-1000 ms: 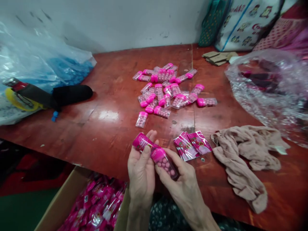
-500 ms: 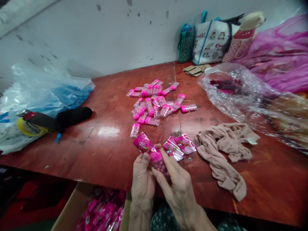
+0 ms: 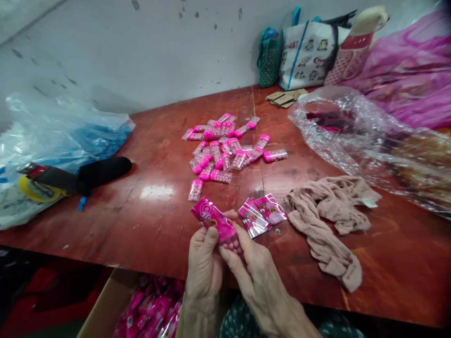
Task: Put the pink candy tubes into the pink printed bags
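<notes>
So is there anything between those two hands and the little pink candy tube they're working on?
Nothing visible. The left hand and right hand both already grip the candy tube, which is partly inside a pink wrapper. Only that wrapper covers its upper end.

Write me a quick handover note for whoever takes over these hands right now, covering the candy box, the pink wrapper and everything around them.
Left hand holds the pink wrapper; right hand holds the candy box, part way inside it.
Loose candy boxes lie piled mid-table, with spare wrappers beside the hands and a beige cloth further right.
Done: wrapped packs fill the carton below the table edge.
Left: this box and the pile.
</notes>
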`<state>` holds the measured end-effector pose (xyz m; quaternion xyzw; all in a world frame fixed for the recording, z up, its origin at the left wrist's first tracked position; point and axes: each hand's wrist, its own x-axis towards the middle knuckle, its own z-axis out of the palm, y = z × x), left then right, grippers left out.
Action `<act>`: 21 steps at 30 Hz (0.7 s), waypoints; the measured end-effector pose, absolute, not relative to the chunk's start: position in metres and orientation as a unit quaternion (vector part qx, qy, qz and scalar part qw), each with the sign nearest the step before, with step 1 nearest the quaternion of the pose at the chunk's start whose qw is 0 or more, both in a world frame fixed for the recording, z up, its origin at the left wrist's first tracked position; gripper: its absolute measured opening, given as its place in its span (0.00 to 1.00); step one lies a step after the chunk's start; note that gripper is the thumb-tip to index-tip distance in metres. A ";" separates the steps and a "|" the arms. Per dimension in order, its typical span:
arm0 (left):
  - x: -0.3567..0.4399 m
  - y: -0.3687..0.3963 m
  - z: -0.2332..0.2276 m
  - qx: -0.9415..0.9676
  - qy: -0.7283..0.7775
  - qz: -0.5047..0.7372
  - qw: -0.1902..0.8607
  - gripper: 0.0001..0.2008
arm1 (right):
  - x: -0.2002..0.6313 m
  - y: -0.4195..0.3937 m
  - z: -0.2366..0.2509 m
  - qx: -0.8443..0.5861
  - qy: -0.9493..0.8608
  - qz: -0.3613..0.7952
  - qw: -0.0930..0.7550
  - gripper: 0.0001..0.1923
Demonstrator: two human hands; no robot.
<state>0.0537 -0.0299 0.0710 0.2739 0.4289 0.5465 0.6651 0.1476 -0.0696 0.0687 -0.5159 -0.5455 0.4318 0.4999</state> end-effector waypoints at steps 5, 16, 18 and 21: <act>0.055 -0.034 0.065 0.293 0.421 0.521 0.682 0.12 | 0.150 -0.071 0.070 -0.522 -0.529 0.462 0.484 0.20; 0.050 -0.030 0.070 0.240 0.457 0.547 0.659 0.12 | 0.150 -0.063 0.068 -0.525 -0.483 0.518 0.473 0.08; 0.057 -0.033 0.070 0.223 0.452 0.552 0.664 0.12 | 0.145 -0.066 0.069 -0.558 -0.486 0.484 0.467 0.11; 0.070 -0.041 0.070 0.193 0.461 0.551 0.668 0.12 | 0.134 -0.070 0.066 -0.595 -0.470 0.426 0.494 0.11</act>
